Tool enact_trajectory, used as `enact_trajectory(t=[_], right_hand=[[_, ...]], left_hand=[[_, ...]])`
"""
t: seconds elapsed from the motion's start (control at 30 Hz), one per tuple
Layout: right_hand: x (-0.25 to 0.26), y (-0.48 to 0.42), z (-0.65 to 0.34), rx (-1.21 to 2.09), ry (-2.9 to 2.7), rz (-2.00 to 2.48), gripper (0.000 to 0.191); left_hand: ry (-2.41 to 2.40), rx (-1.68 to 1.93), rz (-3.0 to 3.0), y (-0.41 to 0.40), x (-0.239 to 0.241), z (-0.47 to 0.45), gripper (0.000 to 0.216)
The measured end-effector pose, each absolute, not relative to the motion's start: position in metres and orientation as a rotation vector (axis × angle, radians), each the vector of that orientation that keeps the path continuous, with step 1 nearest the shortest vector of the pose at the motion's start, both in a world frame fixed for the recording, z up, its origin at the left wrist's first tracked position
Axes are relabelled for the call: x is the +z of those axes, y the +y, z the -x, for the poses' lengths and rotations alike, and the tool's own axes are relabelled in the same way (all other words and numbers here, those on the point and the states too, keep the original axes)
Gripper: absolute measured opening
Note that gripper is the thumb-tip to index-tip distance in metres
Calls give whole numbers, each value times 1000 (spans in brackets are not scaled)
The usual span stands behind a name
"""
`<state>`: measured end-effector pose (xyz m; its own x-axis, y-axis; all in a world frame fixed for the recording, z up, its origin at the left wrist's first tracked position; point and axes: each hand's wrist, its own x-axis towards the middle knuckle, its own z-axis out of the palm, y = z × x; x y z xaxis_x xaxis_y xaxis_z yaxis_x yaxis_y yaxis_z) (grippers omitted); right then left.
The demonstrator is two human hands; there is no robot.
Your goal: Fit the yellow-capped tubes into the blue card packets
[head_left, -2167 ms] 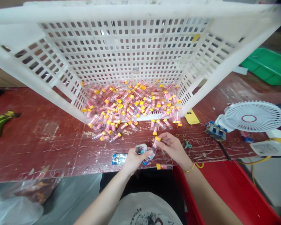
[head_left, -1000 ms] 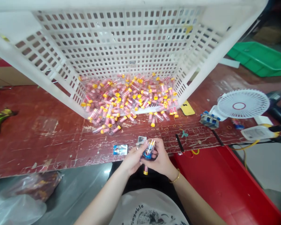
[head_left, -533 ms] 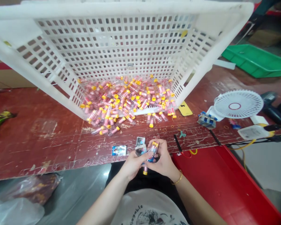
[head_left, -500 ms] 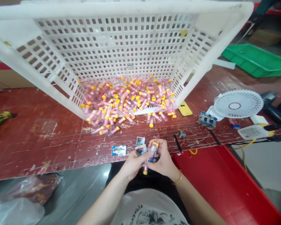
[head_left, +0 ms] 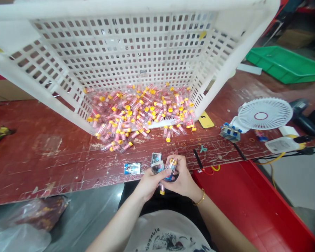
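Note:
My left hand (head_left: 150, 182) and my right hand (head_left: 182, 178) meet at the table's front edge, both closed around small clear tubes. One tube (head_left: 171, 166) with a yellow cap points up between them, and a second yellow-capped tube (head_left: 162, 189) sticks out below. Between my left thumb and fingers is a small dark printed packet (head_left: 158, 167). A blue part shows beneath the thumb, mostly covered by the fingers. Another dark packet (head_left: 155, 158) lies on the table just beyond, and a blue-silver packet (head_left: 132, 168) lies to the left.
A large white basket (head_left: 115, 66) lies on its side, with many yellow-capped tubes (head_left: 136, 112) spilling out onto the red table (head_left: 52, 157). To the right stand a white fan (head_left: 262, 113), a blue-capped bundle (head_left: 230, 132), a yellow phone-like object (head_left: 206, 120) and a green tray (head_left: 286, 64).
The camera view has shifted slightly, so the basket and table items appear a little to the left. My hands keep nearly the same hold on the tubes and packet.

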<state>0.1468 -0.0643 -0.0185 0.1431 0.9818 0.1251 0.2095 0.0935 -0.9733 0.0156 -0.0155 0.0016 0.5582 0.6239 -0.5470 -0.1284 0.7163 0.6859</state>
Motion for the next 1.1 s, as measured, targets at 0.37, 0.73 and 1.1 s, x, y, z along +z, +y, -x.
enact_trajectory(t=[0.37, 0.73, 1.1], right_hand=[[-16, -69, -151, 943, -1281, 1354, 64], [-18, -79, -165, 919, -1314, 1453, 68], [-19, -79, -167, 925, -1341, 1442, 67]], left_hand=[[869, 519, -722, -18, -3, -15, 30], [863, 463, -746, -22, 5, -25, 38], [854, 456, -756, -22, 2, -23, 35]])
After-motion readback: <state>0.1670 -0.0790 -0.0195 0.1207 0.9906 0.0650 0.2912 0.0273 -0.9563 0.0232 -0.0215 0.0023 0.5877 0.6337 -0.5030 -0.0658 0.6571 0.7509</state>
